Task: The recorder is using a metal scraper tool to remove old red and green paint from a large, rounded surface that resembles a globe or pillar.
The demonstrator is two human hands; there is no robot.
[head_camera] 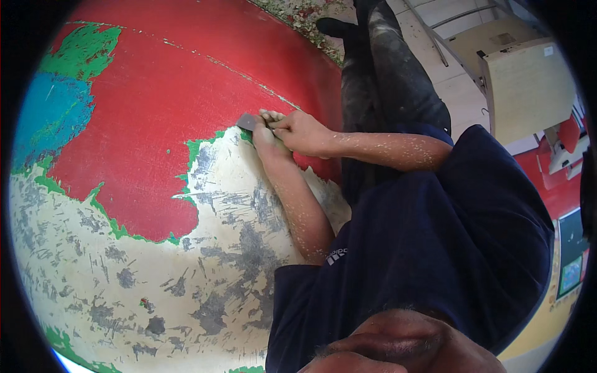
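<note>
My left hand [265, 134] is closed around a paint scraper near its flat metal blade [247, 122]. Just to the right, my right hand [301, 132] is clenched against the left one, around the handle end, which the fingers hide. The blade lies on the painted wall, where red paint [140, 116] meets a bare, pale scraped area [233, 186]. Ragged green paint [192, 156] shows along that border. Grey patches [249, 247] mark the scraped surface. Light flecks dot both forearms.
Blue paint [56, 112] and another green patch [86, 49] are at the far left. Paint flakes [308, 23] litter the tiled floor [461, 93] at the wall's foot. Wood-topped desks [527, 88] with metal frames stand at the right. A dark board [572, 247] hangs beyond.
</note>
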